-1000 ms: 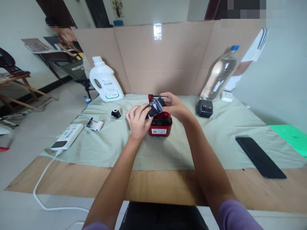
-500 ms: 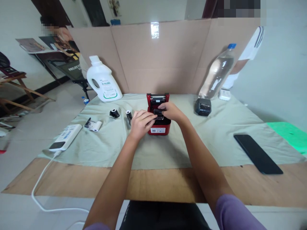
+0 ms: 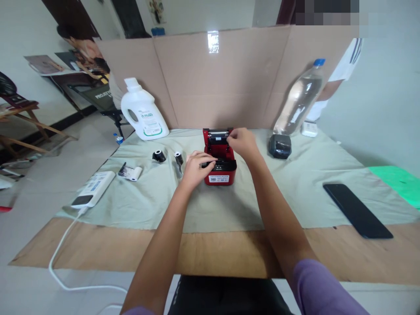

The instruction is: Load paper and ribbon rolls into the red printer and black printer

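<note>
A small red and black printer (image 3: 219,179) stands at the middle of the cloth, its lid (image 3: 219,137) tipped up and back. My left hand (image 3: 198,168) is bent around the printer's left front corner, with fingertips on the black front edge. At the lid's right edge, my right hand (image 3: 243,141) pinches with thumb and fingers. I cannot make out the black roll inside the printer. To the left lie a black-wrapped roll (image 3: 159,156), a narrower roll (image 3: 178,158) and a white roll with a black printed strip (image 3: 131,171).
At the back left stands a white jug (image 3: 144,111); a large clear bottle (image 3: 299,103) leans at the right behind a black-wrapped block (image 3: 280,146). A phone (image 3: 357,211) and a white power bank (image 3: 93,189) with a cable flank the cloth. Cardboard (image 3: 216,83) walls the back.
My right hand has lifted from the black roll inside the printer up to the lid's right edge. My left hand stays at the printer's front left corner.
</note>
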Demonstrator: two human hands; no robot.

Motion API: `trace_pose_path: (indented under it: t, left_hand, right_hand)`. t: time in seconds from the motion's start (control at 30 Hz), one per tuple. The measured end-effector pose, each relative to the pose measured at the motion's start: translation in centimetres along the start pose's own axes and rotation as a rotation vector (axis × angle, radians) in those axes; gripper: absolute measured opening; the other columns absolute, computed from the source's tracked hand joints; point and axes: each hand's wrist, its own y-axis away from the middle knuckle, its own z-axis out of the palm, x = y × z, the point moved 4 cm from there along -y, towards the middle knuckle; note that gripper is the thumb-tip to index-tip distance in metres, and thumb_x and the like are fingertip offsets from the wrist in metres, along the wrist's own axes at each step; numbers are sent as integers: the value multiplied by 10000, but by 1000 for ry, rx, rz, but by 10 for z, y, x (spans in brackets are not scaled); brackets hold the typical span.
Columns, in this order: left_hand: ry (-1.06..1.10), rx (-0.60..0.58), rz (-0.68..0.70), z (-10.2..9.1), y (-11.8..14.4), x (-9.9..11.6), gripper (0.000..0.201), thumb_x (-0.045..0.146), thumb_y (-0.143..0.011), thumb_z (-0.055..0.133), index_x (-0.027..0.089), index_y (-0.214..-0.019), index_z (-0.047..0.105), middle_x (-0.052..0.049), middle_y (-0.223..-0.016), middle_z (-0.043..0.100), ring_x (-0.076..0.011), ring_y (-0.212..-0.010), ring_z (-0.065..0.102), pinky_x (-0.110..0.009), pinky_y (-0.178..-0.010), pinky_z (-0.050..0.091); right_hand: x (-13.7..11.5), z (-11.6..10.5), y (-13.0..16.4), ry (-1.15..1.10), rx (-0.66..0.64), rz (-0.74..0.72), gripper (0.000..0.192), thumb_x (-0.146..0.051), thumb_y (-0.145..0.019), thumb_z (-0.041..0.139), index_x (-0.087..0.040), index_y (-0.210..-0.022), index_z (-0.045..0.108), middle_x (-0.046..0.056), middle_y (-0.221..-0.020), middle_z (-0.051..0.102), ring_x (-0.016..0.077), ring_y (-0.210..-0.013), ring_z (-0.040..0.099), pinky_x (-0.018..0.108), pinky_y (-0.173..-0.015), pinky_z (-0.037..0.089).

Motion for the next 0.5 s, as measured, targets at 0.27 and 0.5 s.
trace_pose_path:
  t: [0.27, 0.5]
  left_hand:
    - [-158, 106, 171, -5, 3, 9, 162, 300, -922, 655, 297, -966, 811, -46, -972, 713, -216, -967, 591, -406, -880, 392]
    - [-109, 159, 185, -5, 6, 11, 157, 323, -924, 657, 297, -979, 801, -65, -1086, 674, -235, -1074, 546, -421, -980, 407]
  right_hand:
    - [39, 21, -3, -778, 121, 143, 294, -428, -835, 518, -195, -940, 664, 58, -1034, 699, 223, -1013, 620, 379, -962, 489]
    - [57, 55, 45, -1096, -97, 196, 699, -369, -672, 659, -256, -1354, 551, 85, -1437, 572, 272, -1293, 542, 439, -1095, 437]
